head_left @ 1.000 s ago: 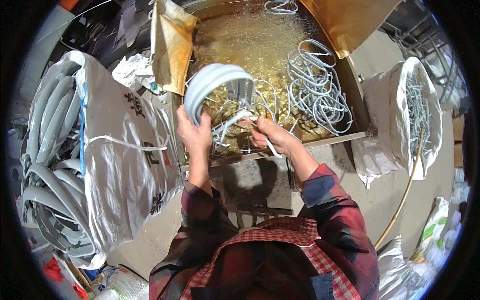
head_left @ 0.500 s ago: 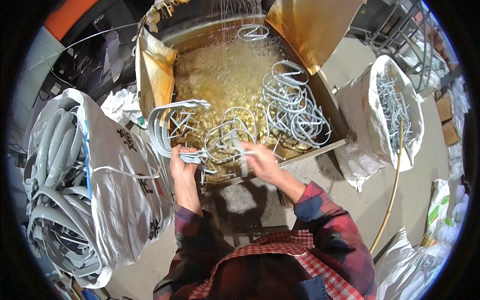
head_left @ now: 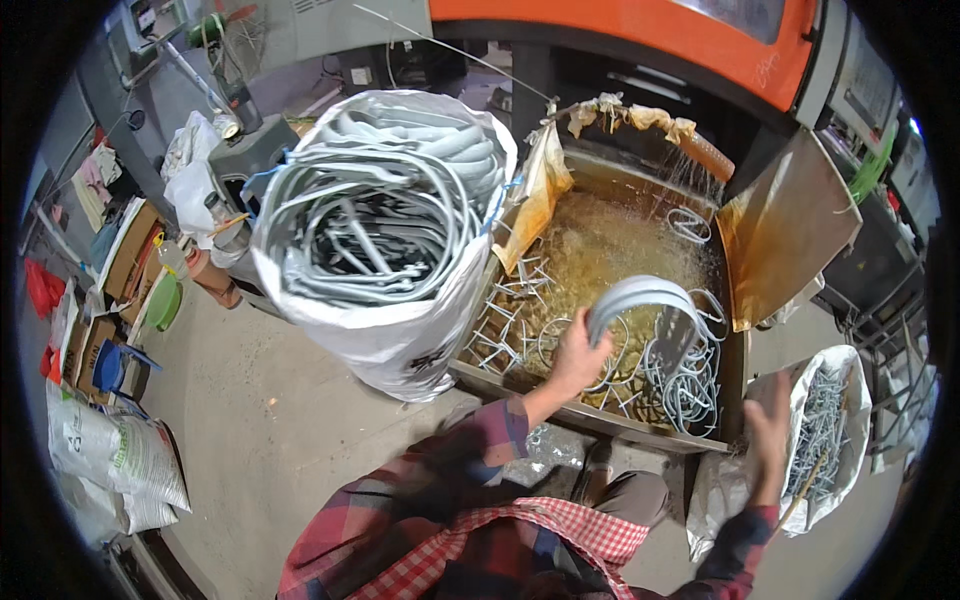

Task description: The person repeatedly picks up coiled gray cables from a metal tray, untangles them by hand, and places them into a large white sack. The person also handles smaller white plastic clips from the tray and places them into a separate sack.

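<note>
My left hand [head_left: 582, 355] grips a bundle of curved grey strips [head_left: 637, 290], raised over a metal basin [head_left: 655, 432] of cloudy yellowish water. My right hand [head_left: 768, 425] is open with fingers apart, slightly blurred, beside the basin's right end, near a white sack of small grey branched pieces [head_left: 822, 440]. Grey loops [head_left: 680, 395] lie heaped in the basin's right part; small crossed pieces [head_left: 505, 330] are scattered along its left. Water trickles from a pipe [head_left: 712, 158] at the back.
A tall white sack [head_left: 370, 345] of coiled strips stands against the basin's left. An orange machine [head_left: 630, 45] is behind. A rusty panel [head_left: 775, 240] rises at the right. Bags [head_left: 115, 460], a blue stool [head_left: 120, 365] and a green bowl [head_left: 163, 300] sit along the left.
The view has swung left. My right hand has left the strips, moving right toward the small sack, and is now open. My left hand still holds the bundle, which has swung upright into an arch.
</note>
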### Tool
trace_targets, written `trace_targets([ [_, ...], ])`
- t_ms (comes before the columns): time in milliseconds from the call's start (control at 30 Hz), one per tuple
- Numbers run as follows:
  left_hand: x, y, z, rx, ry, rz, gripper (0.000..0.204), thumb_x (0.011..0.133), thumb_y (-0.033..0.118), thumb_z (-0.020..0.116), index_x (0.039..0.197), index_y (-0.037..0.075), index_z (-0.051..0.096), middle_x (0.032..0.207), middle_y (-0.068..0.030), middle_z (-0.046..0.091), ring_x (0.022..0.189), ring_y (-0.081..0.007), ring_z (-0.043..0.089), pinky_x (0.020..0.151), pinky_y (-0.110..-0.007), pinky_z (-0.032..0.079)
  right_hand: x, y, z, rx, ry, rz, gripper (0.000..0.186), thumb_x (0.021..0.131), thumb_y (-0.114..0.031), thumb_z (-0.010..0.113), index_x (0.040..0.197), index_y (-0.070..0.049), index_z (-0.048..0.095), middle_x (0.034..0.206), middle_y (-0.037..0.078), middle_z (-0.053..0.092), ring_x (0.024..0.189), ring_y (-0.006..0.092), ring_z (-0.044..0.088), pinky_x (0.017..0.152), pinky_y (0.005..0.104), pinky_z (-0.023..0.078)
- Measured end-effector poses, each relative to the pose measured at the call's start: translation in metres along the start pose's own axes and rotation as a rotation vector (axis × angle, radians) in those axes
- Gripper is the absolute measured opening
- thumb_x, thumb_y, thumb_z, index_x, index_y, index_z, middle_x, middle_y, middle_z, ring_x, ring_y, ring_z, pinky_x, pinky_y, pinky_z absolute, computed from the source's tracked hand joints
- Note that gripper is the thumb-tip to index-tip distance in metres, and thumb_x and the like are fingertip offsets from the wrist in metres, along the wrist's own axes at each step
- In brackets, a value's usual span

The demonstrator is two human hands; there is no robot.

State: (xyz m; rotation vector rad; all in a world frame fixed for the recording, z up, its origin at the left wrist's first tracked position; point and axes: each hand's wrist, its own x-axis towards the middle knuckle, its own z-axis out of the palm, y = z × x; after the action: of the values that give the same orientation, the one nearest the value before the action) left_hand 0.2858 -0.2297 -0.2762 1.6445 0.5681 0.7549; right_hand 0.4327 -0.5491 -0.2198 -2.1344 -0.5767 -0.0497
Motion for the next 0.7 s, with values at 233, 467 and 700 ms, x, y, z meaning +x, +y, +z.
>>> trace_targets([
  [233, -0.047, 0.126, -0.077, 0.091, -0.11, 0.36, 0.04, 0.073, 0.012, 0.066, 0.107, 0.003, 0.047, 0.079, -0.0147, 0.062, 0.072, -0.027, 0.063, 0.065, -0.037, 0.05, -0.008, -0.155, 0.156, 0.786, -0.133, 0.077, 0.031, 0.084, -0.014, 0.06, 0.112, -0.003, 0.052, 0.088, 0.004, 0.057, 0.078, 0.0161, 0.055, 0.068, 0.0302, 0.046],
  [467, -0.036, 0.246, -0.219, 0.404, 0.235, 0.727, 0.048, 0.072, 0.01, 0.071, 0.11, 0.005, 0.042, 0.081, -0.0168, 0.064, 0.073, -0.03, 0.066, 0.064, -0.037, 0.052, 0.078, -0.379, 0.173, 0.448, -0.039, -0.914, 0.027, 0.08, -0.018, 0.065, 0.103, -0.002, 0.063, 0.092, 0.016, 0.066, 0.084, 0.0246, 0.064, 0.075, 0.0349, 0.048],
  [700, 0.005, 0.245, -0.273, 0.535, 0.594, 0.548, 0.042, 0.073, 0.011, 0.069, 0.104, 0.001, 0.041, 0.084, -0.0211, 0.064, 0.077, -0.0347, 0.065, 0.069, -0.038, 0.05, 0.151, -0.486, 0.279, 0.257, -0.179, -1.001, 0.03, 0.073, -0.031, 0.072, 0.099, -0.018, 0.067, 0.09, 0.013, 0.066, 0.087, 0.0323, 0.063, 0.074, 0.0402, 0.049],
])
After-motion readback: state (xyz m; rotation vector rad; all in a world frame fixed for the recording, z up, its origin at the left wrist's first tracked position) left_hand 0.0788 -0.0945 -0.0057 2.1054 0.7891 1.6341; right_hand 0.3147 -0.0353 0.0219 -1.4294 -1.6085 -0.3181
